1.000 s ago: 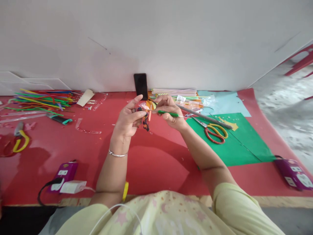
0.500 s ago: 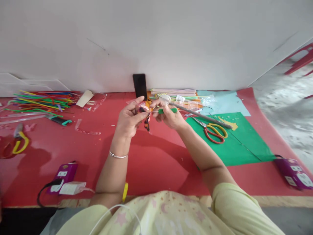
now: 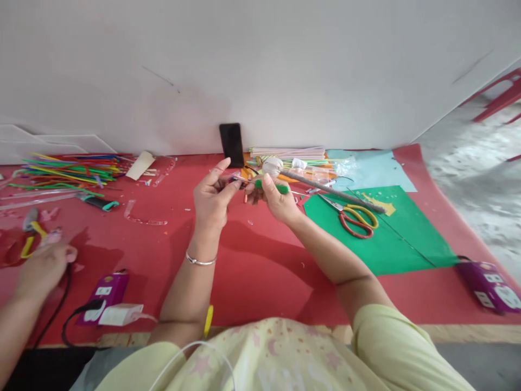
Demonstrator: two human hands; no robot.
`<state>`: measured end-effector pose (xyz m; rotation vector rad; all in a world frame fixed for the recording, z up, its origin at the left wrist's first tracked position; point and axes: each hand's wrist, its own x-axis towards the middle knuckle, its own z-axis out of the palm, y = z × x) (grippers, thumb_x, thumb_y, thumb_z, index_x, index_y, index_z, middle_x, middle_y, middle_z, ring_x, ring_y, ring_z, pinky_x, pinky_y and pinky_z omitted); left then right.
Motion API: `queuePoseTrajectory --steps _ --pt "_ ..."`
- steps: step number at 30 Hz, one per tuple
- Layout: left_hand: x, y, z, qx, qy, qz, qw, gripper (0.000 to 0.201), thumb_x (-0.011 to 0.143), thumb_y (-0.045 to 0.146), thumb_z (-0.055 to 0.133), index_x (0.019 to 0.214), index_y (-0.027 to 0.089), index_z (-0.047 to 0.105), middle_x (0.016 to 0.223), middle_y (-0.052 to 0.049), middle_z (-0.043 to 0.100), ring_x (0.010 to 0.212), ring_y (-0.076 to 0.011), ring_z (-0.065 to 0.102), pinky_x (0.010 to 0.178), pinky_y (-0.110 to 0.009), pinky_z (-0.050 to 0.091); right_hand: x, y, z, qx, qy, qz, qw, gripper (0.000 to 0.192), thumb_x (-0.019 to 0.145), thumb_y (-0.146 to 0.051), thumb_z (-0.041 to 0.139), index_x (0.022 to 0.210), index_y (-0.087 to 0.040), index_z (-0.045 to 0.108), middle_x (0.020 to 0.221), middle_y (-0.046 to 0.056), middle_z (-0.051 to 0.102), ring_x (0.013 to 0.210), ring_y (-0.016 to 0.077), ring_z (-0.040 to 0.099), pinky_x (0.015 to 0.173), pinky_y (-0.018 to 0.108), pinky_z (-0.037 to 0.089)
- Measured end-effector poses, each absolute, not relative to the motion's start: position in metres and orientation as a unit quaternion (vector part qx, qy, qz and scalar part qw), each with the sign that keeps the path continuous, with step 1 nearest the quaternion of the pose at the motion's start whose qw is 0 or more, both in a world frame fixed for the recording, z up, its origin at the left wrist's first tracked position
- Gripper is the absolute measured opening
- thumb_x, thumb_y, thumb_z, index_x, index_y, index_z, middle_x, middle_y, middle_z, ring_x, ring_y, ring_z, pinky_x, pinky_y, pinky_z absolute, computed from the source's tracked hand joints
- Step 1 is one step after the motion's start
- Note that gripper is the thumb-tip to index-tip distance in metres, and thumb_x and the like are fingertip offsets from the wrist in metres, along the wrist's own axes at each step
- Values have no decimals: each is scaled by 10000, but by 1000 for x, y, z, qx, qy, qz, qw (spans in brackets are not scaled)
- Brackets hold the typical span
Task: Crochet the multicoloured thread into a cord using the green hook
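Observation:
My left hand (image 3: pixel 211 201) pinches a small multicoloured craft piece (image 3: pixel 237 180) of pink, black and orange bits between thumb and fingers. My right hand (image 3: pixel 273 200) grips a green-handled pointed tool (image 3: pixel 272 187), its tip held against the craft piece. Both hands are raised a little above the red mat (image 3: pixel 252 260), close together, in front of a black phone (image 3: pixel 232 144) leaning on the white wall.
Scissors (image 3: pixel 354 217) with yellow and red handles and a long grey rod (image 3: pixel 337 191) lie on green paper (image 3: pixel 386 233) at right. Coloured straws (image 3: pixel 69 165) are piled at far left. Another person's hand (image 3: pixel 43 266) reaches in near purple power strips (image 3: pixel 106 290) (image 3: pixel 488 285).
Another person's hand and forearm have come in at the lower left. My hands have moved slightly left and my right hand has turned the green tool closer to the craft piece.

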<state>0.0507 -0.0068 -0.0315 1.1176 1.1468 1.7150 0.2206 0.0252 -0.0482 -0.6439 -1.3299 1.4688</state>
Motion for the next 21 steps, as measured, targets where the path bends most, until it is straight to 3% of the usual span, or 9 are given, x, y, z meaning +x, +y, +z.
queuePoseTrajectory --steps 2,5,14,21 --pt "55 -11 -33 481 482 672 289 561 815 226 939 1369 287 880 893 -7 834 714 -146 678 635 -261 529 219 25 -50 -275 -550 602 508 787 884 -1004 681 900 -226 800 856 68 798 695 173 735 582 297 596" --pt "60 -14 -36 515 506 658 215 587 845 182 904 1421 293 865 1000 -30 883 832 -176 752 757 -285 595 216 25 -56 -274 -529 604 530 760 917 -983 673 907 -228 759 861 59 776 676 162 728 584 294 601" --pt "57 -4 -30 403 413 678 456 754 717 256 1030 1444 218 835 700 54 758 490 -66 539 487 -205 409 215 28 -65 -242 -533 649 487 801 924 -1016 608 981 -223 702 840 55 787 651 178 767 562 290 625" --pt "58 -7 -26 384 404 674 485 735 707 419 1118 1361 205 860 533 103 593 399 -53 388 404 -216 245 218 19 -55 -227 -577 613 490 739 963 -955 646 943 -218 702 822 41 792 627 156 764 572 272 605"
